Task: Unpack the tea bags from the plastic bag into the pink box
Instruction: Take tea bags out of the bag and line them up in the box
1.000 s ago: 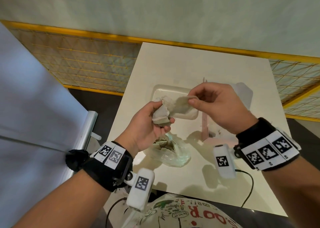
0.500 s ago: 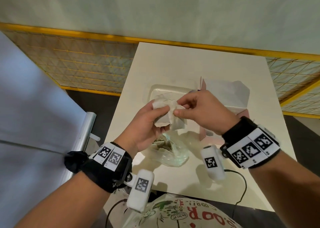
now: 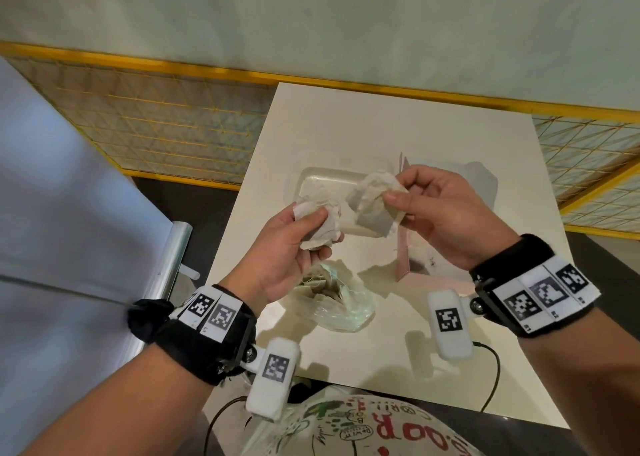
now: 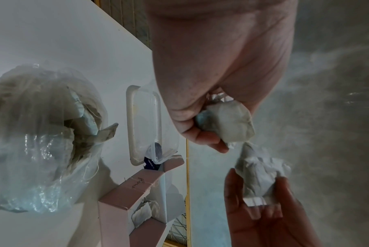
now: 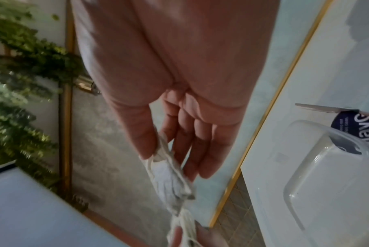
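Holding two crumpled clumps of tea bags above the table (image 3: 346,133), we log both hands up off the surface. Left hand (image 3: 277,255) has its fingers curled round one clump of tea bags (image 3: 317,225); right hand (image 3: 446,216) pinches a second clump (image 3: 372,201) between thumb and fingers. In the right wrist view the two clumps appear joined by a thin twist of paper or string; we cannot tell whether they are fully apart.

Landmark: the pink box (image 3: 412,265).
- The box stands open on the table, almost directly under the right hand; its open top faces up. The left wrist view shows at least one tea bag (image 4: 144,213) already inside.
- The right clump hangs just above and slightly left of the box, long axis roughly vertical.
- The left clump is further left of the box, above the plastic bag (image 3: 332,300).
- The plastic bag lies left of the box and nearer to us, mouth open, with more tea bags visible inside.
- A clear tray (image 3: 322,182) sits left of the box on its far side.

Judgement: the right hand is much the nearer to the box, so its clump only needs to go down and slightly right. The linking strand could drag the left clump along, so we would part them first.
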Demonstrator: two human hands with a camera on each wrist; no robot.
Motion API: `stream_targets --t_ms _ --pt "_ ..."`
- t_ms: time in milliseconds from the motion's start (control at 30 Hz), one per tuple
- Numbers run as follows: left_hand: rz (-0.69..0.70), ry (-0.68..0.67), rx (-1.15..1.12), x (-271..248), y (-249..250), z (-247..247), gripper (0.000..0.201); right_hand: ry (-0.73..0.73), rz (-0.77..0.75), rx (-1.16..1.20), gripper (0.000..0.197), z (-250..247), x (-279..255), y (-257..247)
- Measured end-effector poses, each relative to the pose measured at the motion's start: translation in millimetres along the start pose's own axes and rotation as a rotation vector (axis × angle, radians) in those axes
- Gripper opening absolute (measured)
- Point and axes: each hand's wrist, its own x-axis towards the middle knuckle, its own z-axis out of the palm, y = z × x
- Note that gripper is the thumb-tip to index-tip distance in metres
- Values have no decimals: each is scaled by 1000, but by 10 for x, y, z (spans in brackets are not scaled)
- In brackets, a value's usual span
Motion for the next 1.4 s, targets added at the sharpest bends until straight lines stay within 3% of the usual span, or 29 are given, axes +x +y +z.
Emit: stream_targets --t_ms 67,167,267,367,533,700,833,967,1067,1233,1400 --pt "2 28 24 5 -2 16 17 -20 2 78 17 -33 -19 -72" --pt "16 30 108 13 -11 71 20 -63 0 59 22 -19 -17 -130" --pt "28 -18 146 9 -21 163 25 -31 -51 -227 18 64 31 -92" --pt "35 -95 154 -7 -17 268 42 60 -135 -411 12 161 64 16" --pt "139 -14 357 35 -74 326 31 51 -126 -450 15 136 33 43" --pt "86 5 388 68 -118 361 28 -91 -114 -711 11 -161 -7 -55" --pt "19 49 432 97 -194 329 18 -31 -130 -974 7 -642 29 -38" --pt "-38 98 406 128 -321 249 14 63 67 -1300 12 -1421 83 258" --pt "-64 123 394 167 -431 251 15 60 273 -1372 15 -1755 57 608" --pt "-104 177 395 240 -582 304 22 -120 380 -1483 31 -1768 198 1066" --pt "-126 208 412 288 -690 339 20 -82 372 -1632 29 -1767 369 1254"
